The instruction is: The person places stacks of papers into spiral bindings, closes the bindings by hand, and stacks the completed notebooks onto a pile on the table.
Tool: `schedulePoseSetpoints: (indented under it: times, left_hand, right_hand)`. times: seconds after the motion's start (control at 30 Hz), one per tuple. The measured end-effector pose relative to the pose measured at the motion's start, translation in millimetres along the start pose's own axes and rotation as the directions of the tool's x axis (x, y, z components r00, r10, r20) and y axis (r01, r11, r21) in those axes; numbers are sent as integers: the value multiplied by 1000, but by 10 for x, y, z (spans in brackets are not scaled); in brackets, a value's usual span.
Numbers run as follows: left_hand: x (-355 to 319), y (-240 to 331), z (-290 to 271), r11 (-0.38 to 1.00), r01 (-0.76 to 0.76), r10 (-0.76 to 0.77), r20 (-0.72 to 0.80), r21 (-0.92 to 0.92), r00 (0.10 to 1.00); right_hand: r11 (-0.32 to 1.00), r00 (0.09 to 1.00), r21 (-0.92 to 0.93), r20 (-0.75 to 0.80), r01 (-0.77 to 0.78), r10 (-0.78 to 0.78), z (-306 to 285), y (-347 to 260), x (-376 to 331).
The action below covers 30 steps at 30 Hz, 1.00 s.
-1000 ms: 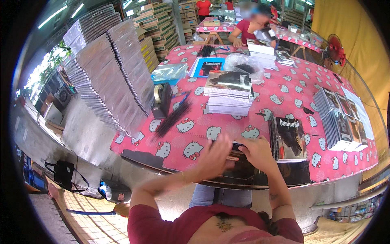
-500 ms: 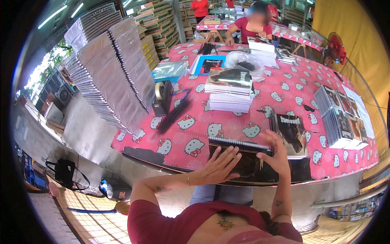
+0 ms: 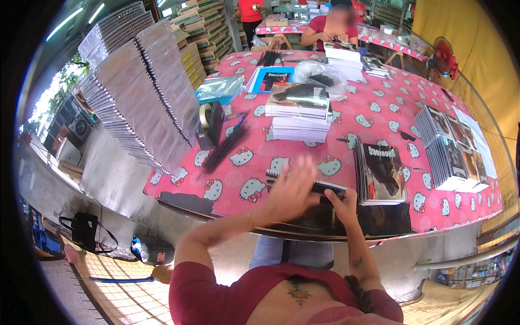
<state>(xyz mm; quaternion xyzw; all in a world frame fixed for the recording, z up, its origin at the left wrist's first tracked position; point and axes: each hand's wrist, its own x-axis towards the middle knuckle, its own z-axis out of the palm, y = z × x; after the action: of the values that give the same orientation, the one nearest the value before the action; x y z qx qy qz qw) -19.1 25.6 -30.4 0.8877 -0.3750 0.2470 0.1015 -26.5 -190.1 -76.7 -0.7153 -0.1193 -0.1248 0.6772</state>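
A spiral-bound notebook (image 3: 317,208) with a dark cover lies at the near edge of the pink patterned table (image 3: 379,114). My right hand (image 3: 342,201) rests on its cover just below the black spiral binding. My left hand (image 3: 290,190) is raised above the notebook's left part, palm flat and fingers spread, holding nothing. To the right lies another dark-covered spiral notebook (image 3: 382,172).
A tall leaning stack of wrapped notebooks (image 3: 146,92) fills the left. A tape dispenser (image 3: 208,123), loose black binding strips (image 3: 227,145), a stack of notebooks (image 3: 299,111) and fanned notebooks (image 3: 452,149) sit on the table. A person in red (image 3: 336,27) sits at the far end.
My left hand has lifted off the notebook and risen with fingers spread. My right hand has stayed on the cover near the spiral.
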Motion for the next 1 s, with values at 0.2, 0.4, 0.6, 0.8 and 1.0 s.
schedulePoseSetpoints:
  times: [0.2, 0.4, 0.6, 0.8, 1.0]
  left_hand:
    - [-270, 151, 178, 977, -182, 189, 57, -112, 980]
    - [228, -29, 36, 990, -81, 76, 39, 116, 996]
    - [508, -54, -94, 965, 14, -8, -24, 262, 1000]
    - [152, 138, 140, 984, -175, 173, 38, 40, 984]
    - [-12, 295, 210, 976, -217, 215, -49, -32, 975]
  right_hand:
    - [995, 997, 91, 62, -48, 43, -13, -29, 26]
    - [976, 972, 175, 216, -132, 93, -99, 11, 91]
    - [998, 952, -19, 297, -67, 70, -105, -30, 157]
    - [999, 974, -19, 226, 30, -25, -118, 138, 131]
    - [996, 957, -79, 286, -30, 51, -158, 207, 151]
